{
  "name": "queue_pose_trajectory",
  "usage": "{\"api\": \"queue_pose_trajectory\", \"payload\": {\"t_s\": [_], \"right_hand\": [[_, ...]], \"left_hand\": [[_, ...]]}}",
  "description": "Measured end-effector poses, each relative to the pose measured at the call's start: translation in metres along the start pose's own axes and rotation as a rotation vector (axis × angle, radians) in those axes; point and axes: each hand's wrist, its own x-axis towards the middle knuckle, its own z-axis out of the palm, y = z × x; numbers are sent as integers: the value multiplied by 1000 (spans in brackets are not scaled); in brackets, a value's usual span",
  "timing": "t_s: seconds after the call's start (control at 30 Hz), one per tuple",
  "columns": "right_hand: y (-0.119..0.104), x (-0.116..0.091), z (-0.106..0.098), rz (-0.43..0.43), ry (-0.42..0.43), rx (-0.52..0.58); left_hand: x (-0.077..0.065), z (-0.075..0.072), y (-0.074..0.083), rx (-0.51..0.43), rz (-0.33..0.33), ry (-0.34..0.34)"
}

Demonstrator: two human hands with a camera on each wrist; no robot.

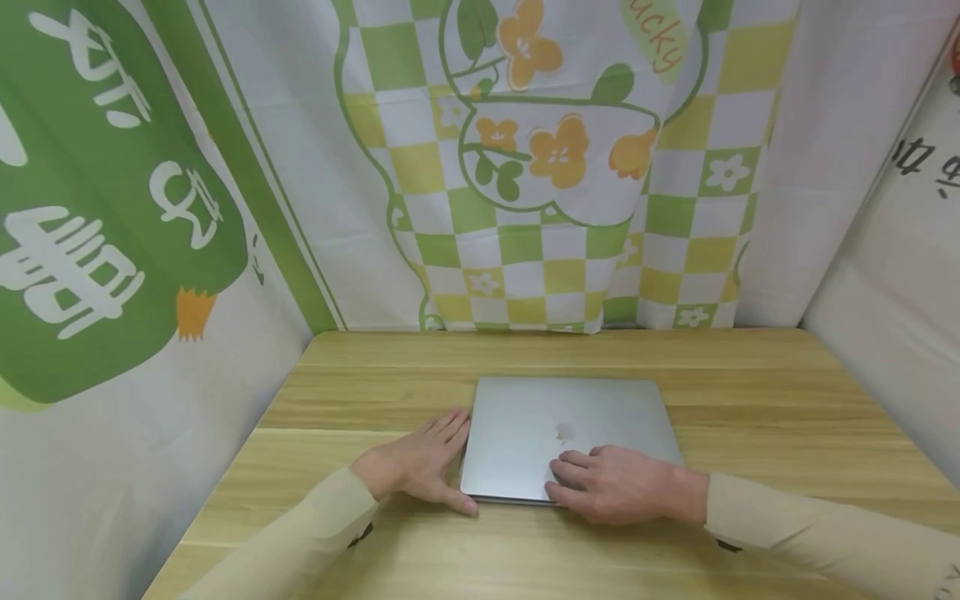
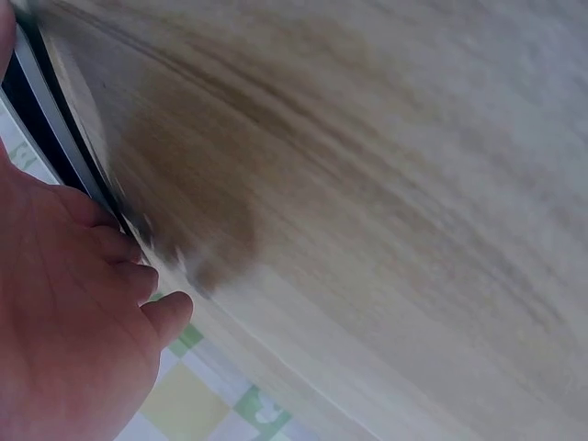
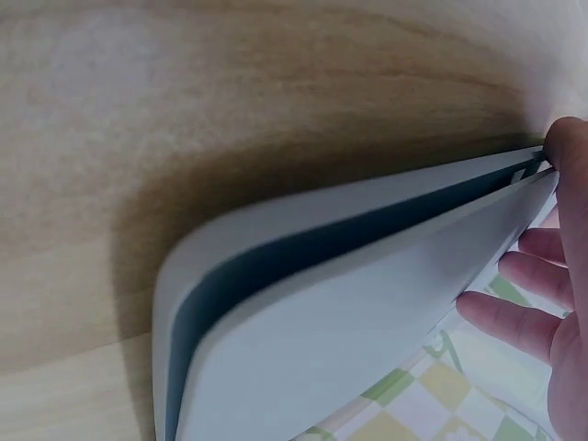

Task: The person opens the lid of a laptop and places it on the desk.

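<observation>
On the table (image 1: 750,383), the left hand (image 1: 418,463), fingers straight, rests by the laptop (image 1: 517,433); the right hand (image 1: 618,485) pinches its lid (image 3: 303,340), which could drop if it slips.

From my remote feed I see a smooth, satin metal MacBook (image 1: 513,433), wood-grained table (image 1: 360,371) beneath it, matt cloth curtain (image 1: 420,171) behind.

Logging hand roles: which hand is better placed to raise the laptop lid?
Right hand, probably: it's at the front edge of the slightly open lid; the left hand is beside the laptop.
</observation>
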Motion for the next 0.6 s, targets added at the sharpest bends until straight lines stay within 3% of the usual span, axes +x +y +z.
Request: {"api": "queue_pose_trajectory", "payload": {"t_s": [0.6], "right_hand": [[1,-3,-6,-81,-49,-139]], "left_hand": [[3,0,-1,-3,5,-2]]}}
